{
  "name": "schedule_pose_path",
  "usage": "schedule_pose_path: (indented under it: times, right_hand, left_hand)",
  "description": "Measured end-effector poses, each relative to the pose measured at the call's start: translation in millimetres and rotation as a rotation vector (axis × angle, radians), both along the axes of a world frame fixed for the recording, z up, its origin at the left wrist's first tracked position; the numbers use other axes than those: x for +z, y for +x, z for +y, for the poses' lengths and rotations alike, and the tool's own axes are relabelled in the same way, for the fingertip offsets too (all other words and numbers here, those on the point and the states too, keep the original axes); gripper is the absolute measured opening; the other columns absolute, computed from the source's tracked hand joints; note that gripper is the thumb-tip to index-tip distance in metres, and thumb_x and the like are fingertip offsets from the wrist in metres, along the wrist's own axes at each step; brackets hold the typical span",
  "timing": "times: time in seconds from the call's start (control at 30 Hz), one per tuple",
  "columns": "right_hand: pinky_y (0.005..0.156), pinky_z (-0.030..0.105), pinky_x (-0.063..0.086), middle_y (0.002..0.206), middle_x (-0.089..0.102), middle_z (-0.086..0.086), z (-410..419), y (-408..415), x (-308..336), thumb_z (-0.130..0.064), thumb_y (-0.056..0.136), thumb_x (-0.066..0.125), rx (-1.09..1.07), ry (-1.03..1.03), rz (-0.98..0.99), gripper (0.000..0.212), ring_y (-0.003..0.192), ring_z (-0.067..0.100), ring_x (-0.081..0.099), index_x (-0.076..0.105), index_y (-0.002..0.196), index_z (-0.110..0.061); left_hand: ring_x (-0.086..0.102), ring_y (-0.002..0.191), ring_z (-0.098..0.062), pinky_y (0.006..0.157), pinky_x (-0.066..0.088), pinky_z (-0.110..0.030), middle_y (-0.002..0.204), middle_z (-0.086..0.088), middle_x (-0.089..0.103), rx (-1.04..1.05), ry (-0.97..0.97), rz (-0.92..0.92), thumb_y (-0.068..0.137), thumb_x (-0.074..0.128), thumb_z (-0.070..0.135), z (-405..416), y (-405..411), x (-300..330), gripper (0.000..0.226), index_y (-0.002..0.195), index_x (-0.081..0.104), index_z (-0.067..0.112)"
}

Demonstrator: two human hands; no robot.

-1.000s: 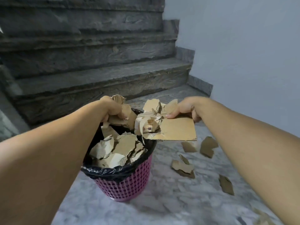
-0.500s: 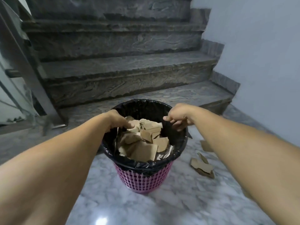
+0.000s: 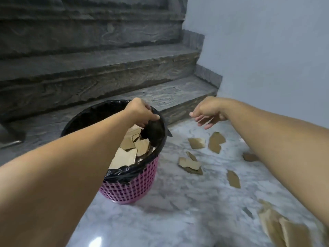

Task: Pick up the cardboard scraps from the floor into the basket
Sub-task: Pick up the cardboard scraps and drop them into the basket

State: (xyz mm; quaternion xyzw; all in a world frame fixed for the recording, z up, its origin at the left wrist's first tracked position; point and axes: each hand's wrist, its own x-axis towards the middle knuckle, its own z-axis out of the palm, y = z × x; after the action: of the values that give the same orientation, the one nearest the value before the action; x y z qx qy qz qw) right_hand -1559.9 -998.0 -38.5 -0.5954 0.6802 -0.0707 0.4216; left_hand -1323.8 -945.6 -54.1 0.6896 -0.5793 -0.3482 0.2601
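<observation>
Head view, read from the left: my left hand [image 3: 140,113] sits at the far right rim of the round pink plastic lattice basket [image 3: 130,186], fingers curled down over the black plastic bin liner [image 3: 99,111] and pinching its edge. Inside the basket I can see a layer of torn brown cardboard pieces [image 3: 128,152], so part of the job is done. I judge I am between loads, steadying the liner while I go for more.

To the right of the basket, on the pale marbled stone floor [image 3: 178,211], loose brown cardboard scraps [image 3: 190,163] lie scattered: a stacked pair just beside the basket, two more further back near the wall, one to the right of the pair, and a blurred heap at the lower right corner.

Further right, my right hand [image 3: 207,114] hangs in the air above the far scraps, fingers loosely spread and pointing down, holding nothing.

Next, as I see it, the right hand needs to drop to the nearest scraps, slide fingers under their thin flat edges, gather several, and carry them over the rim.
</observation>
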Motion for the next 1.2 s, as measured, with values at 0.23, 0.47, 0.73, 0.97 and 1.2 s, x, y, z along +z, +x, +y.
schedule_pose_path:
  times: [0.23,0.47,0.73,0.97,1.2]
  right_hand:
    - [0.074,0.037,0.057,0.1,0.06,0.008,0,-104,-45,-0.027,0.093,0.066,-0.099,0.059,0.032,0.035,0.081,0.019,0.063,0.059,0.12,-0.006]
    - [0.077,0.039,0.057,0.104,0.063,0.009,4,-186,-128,-0.024,0.092,0.067,-0.156,0.165,0.113,0.014,0.086,0.021,0.064,0.062,0.097,-0.011]
    - [0.077,0.037,0.056,0.106,0.061,0.01,3,-230,-233,-0.012,0.082,0.077,-0.013,0.212,0.272,0.048,0.094,0.024,0.063,0.057,0.126,-0.007]
    - [0.092,0.033,0.05,0.147,0.035,0.01,2,-247,-312,-0.027,0.069,0.084,0.224,0.098,0.477,0.099,0.125,0.03,0.05,0.028,0.151,-0.024]
    - [0.09,0.037,0.047,0.126,0.04,0.008,-8,-263,-330,-0.033,0.064,0.087,0.282,0.033,0.533,0.07,0.112,0.03,0.047,0.05,0.122,-0.018]
  left_hand:
    - [0.07,0.068,-0.022,0.059,0.061,-0.031,0.088,-0.019,0.069,-0.16,0.09,0.136,0.081,0.077,0.018,-23,-111,-22,0.031,0.101,0.062,0.001]
    - [0.066,0.099,-0.031,0.086,0.057,-0.045,0.106,-0.016,0.066,-0.27,0.265,-0.024,0.08,0.077,0.021,-47,-187,-111,0.023,0.091,0.062,0.008]
    - [0.05,0.125,-0.025,0.099,0.041,-0.031,0.142,-0.009,0.048,-0.497,0.333,-0.353,0.081,0.075,0.01,-80,-216,-223,0.07,0.143,0.042,0.013]
    - [-0.007,0.147,-0.035,0.116,0.023,-0.052,0.158,-0.004,-0.022,-0.639,0.41,-0.739,0.073,0.081,0.02,-109,-225,-298,0.113,0.152,0.002,0.039]
    - [0.006,0.141,-0.035,0.104,0.033,-0.056,0.154,-0.003,-0.005,-0.596,0.355,-0.716,0.051,0.092,0.034,-120,-225,-322,0.109,0.138,0.028,0.034]
